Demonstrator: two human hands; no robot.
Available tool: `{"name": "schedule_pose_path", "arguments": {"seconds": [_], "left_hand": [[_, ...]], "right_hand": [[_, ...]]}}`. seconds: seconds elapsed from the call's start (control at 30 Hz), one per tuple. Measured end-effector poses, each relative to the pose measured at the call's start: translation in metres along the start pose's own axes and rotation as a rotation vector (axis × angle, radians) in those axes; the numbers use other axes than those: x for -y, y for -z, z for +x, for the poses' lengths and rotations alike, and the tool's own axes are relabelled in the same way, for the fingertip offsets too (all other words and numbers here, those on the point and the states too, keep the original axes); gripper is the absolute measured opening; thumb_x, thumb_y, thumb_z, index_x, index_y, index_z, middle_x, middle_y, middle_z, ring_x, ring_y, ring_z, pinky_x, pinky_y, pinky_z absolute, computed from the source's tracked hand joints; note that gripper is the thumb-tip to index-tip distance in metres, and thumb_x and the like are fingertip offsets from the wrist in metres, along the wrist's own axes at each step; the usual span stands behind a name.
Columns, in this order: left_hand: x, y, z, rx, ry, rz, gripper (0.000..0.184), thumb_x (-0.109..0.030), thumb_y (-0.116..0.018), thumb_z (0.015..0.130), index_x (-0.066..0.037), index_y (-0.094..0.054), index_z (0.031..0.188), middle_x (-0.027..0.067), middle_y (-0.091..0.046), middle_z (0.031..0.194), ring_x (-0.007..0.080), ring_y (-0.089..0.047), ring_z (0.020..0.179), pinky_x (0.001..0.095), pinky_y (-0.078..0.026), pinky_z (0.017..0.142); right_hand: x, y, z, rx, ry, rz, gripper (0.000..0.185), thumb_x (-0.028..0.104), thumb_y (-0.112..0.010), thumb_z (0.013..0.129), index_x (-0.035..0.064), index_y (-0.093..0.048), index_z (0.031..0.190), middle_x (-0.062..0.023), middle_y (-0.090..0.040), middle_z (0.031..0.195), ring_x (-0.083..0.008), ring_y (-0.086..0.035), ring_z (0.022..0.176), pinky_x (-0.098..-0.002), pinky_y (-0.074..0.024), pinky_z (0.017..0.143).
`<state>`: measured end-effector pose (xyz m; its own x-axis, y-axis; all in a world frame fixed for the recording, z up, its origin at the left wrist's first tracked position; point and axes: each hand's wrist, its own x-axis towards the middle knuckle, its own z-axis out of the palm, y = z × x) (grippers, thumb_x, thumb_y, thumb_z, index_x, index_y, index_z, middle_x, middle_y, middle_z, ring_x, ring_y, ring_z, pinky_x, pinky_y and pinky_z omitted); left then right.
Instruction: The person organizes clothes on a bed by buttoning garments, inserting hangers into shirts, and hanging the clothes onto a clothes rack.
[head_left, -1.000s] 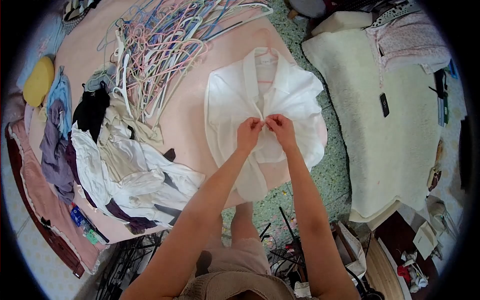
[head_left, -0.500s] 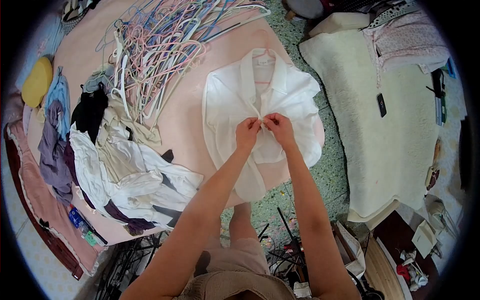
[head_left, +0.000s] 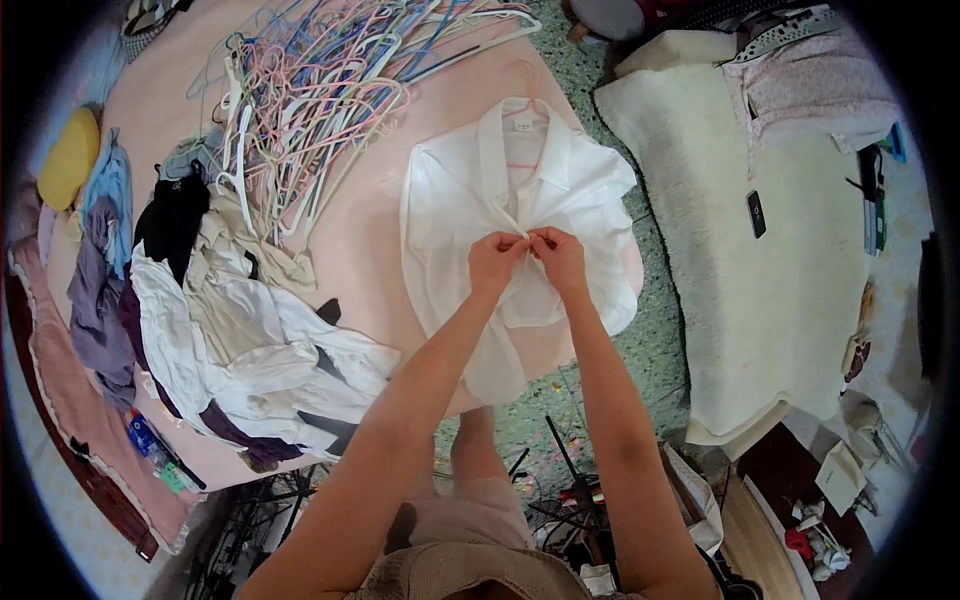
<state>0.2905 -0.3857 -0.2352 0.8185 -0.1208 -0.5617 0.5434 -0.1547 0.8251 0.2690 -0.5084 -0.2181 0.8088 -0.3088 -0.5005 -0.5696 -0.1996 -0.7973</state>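
Observation:
A white button-up shirt [head_left: 450, 190] lies spread on the pink bed cover, collar away from me. Inside its neck is a pink hanger [head_left: 522, 80], whose hook sticks out past the collar. My left hand [head_left: 497, 262] pinches the shirt's front edge at mid-chest. Right beside it, my right hand [head_left: 559, 258] pinches the same front opening, the fingertips of both hands nearly meeting. Any button between the fingers is too small to make out. Below the hands the shirt's front hangs apart.
A tangled heap of hangers [head_left: 310, 110] covers the far bed [head_left: 370, 225]. Piled clothes [head_left: 250, 310] lie on my left, with a yellow cushion [head_left: 68, 158] beyond. To the right, past a strip of speckled floor [head_left: 655, 290], a cream fleece-covered seat [head_left: 770, 320] carries a phone [head_left: 756, 214].
Both hands stay at the shirt's front opening, with only slight finger movement. The whole view has shifted a little.

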Motion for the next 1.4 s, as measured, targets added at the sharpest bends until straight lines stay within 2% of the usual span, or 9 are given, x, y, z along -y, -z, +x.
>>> {"name": "schedule_pose_path", "arguments": {"seconds": [0.07,0.13,0.67,0.77,0.83,0.93,1.07,1.27,1.4], "left_hand": [[-0.003,-0.003,-0.001,-0.004,-0.031,0.048,0.017,-0.013,-0.065,0.074,0.001,-0.065,0.082,0.0087,-0.066,0.075,0.0156,-0.062,0.065,0.0274,-0.048,0.062],[-0.010,-0.008,-0.004,-0.084,-0.116,0.196,0.015,-0.012,-0.064,0.073,0.001,-0.064,0.080,0.0093,-0.066,0.075,0.0194,-0.063,0.065,0.0295,-0.048,0.063],[-0.012,0.005,0.001,0.042,-0.177,0.119,0.012,-0.007,-0.062,0.077,0.003,-0.060,0.083,0.0103,-0.066,0.075,0.0165,-0.064,0.069,0.0278,-0.049,0.065],[-0.007,0.002,0.006,-0.009,-0.206,0.075,0.008,-0.007,-0.063,0.076,-0.001,-0.061,0.080,0.0080,-0.064,0.072,0.0160,-0.060,0.063,0.0269,-0.046,0.058],[-0.008,0.003,0.011,0.136,0.321,-0.449,0.007,-0.010,-0.062,0.079,-0.004,-0.061,0.080,0.0033,-0.061,0.070,0.0125,-0.055,0.058,0.0239,-0.043,0.054],[0.001,0.014,0.020,0.367,0.504,-0.621,0.010,-0.016,-0.062,0.082,-0.007,-0.062,0.086,-0.0018,-0.057,0.074,0.0087,-0.052,0.065,0.0205,-0.042,0.060],[0.006,0.015,0.021,0.403,0.648,-0.776,0.012,-0.018,-0.062,0.081,-0.006,-0.062,0.084,-0.0018,-0.056,0.068,0.0078,-0.051,0.060,0.0212,-0.041,0.054],[-0.005,0.026,0.010,0.254,0.389,-0.366,0.012,-0.015,-0.060,0.082,-0.005,-0.063,0.086,-0.0007,-0.059,0.071,0.0123,-0.055,0.064,0.0254,-0.045,0.063],[0.022,0.053,0.001,-0.596,-0.417,0.545,0.042,-0.017,-0.068,0.074,0.002,-0.051,0.108,0.0140,-0.057,0.096,0.0274,-0.051,0.095,0.0369,-0.039,0.084]], "right_hand": [[0.006,-0.001,-0.003,-0.031,0.000,-0.133,0.017,0.014,-0.061,0.082,-0.0022,-0.064,0.085,-0.0050,-0.062,0.068,-0.0096,-0.056,0.061,-0.0228,-0.0453,0.059],[0.008,-0.003,-0.004,-0.106,0.059,-0.111,0.022,0.020,-0.062,0.079,-0.0004,-0.066,0.084,-0.0116,-0.065,0.071,-0.0190,-0.062,0.063,-0.0292,-0.0480,0.062],[-0.003,-0.010,0.004,-0.128,0.007,-0.020,0.015,0.011,-0.062,0.079,-0.0028,-0.060,0.078,-0.0059,-0.062,0.067,-0.0098,-0.057,0.060,-0.0232,-0.0478,0.057],[-0.004,-0.010,0.005,-0.139,-0.048,0.120,0.014,0.011,-0.063,0.079,-0.0020,-0.060,0.077,-0.0055,-0.062,0.069,-0.0099,-0.057,0.062,-0.0226,-0.0475,0.058],[-0.007,-0.012,0.006,-0.173,-0.115,0.341,0.013,0.010,-0.063,0.077,-0.0020,-0.060,0.076,-0.0048,-0.062,0.067,-0.0104,-0.057,0.061,-0.0233,-0.0469,0.059],[-0.011,-0.010,0.008,-0.149,-0.013,0.246,0.013,0.010,-0.064,0.077,-0.0016,-0.060,0.077,-0.0035,-0.061,0.067,-0.0098,-0.057,0.061,-0.0235,-0.0468,0.059],[-0.004,-0.007,0.007,-0.143,0.106,0.073,0.011,0.010,-0.064,0.077,-0.0003,-0.060,0.079,-0.0037,-0.062,0.068,-0.0100,-0.057,0.062,-0.0240,-0.0470,0.060],[-0.037,0.018,0.018,-0.258,0.232,0.033,0.011,0.008,-0.063,0.077,0.0029,-0.060,0.086,-0.0060,-0.061,0.070,-0.0130,-0.057,0.062,-0.0254,-0.0477,0.061],[-0.049,0.051,-0.005,-0.620,0.161,-0.232,0.037,0.009,-0.067,0.072,0.0022,-0.054,0.105,-0.0129,-0.056,0.096,-0.0218,-0.054,0.089,-0.0314,-0.0443,0.078]]}}
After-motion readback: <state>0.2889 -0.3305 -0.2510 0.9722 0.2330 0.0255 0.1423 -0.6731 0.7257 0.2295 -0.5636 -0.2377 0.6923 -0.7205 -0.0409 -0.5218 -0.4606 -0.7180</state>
